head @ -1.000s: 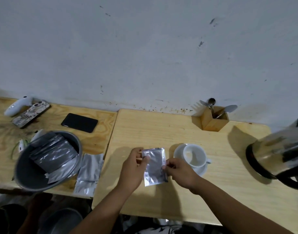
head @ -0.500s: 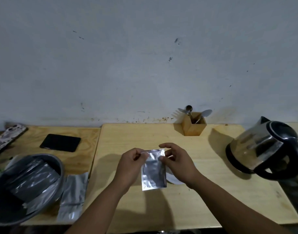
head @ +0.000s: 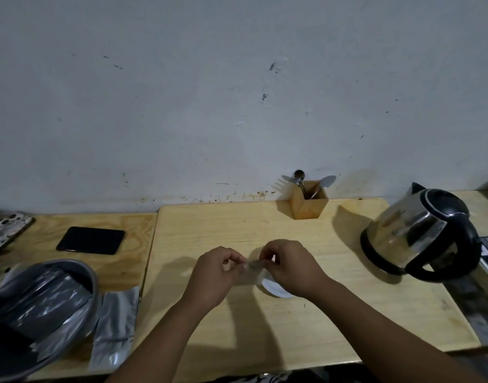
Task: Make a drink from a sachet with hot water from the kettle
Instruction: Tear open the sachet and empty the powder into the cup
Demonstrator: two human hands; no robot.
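Note:
Both hands meet over the middle of the light wooden table (head: 334, 308). My left hand (head: 214, 275) and my right hand (head: 288, 268) pinch the top edge of a silver foil sachet (head: 252, 268), which is blurred and mostly hidden between them. Under my right hand a white saucer (head: 274, 288) shows at its near rim; the cup on it is hidden. The steel kettle (head: 414, 230) with a black lid and handle stands at the right, apart from my hands.
A wooden holder (head: 309, 203) with spoons and a fork stands by the wall. On the left table lie a black phone (head: 91, 240), a patterned phone case (head: 8, 233), a grey bowl (head: 41, 308) of foil sachets and loose sachets (head: 114, 324).
The view has swung right, bringing the whole kettle into sight. My hands have closed in on the sachet's top edge over the cup, and the sachet now hangs blurred and mostly hidden between them.

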